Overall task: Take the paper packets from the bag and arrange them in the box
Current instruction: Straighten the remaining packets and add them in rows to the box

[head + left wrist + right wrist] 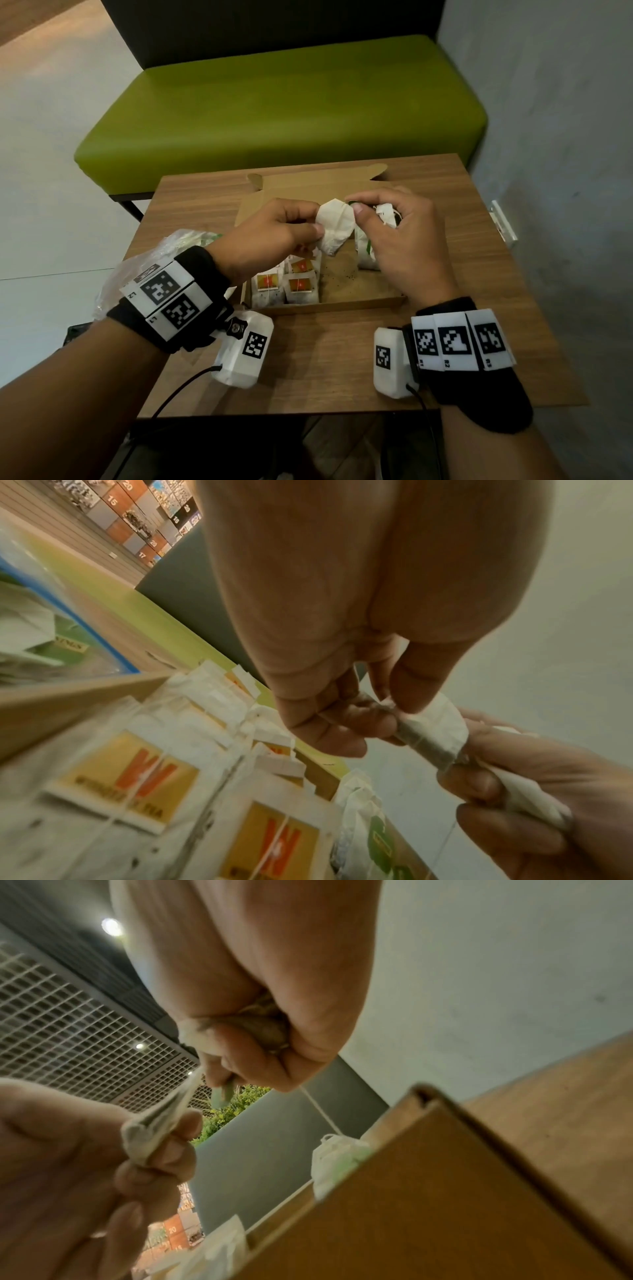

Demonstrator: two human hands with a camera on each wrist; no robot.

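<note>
Several packets (284, 286) are already lying in rows in the near-left part of the box (363, 301), and the bag (137, 270) on the surface (308, 359) is probably still holding more. Above the box, the left hand (274, 229) and right hand (397, 236) are both pinching one white packet (334, 226) with curled fingers, the right also clutching another.

Wooden table (342, 359) carries open cardboard box (329, 306), plastic bag (113, 274) at left.
</note>
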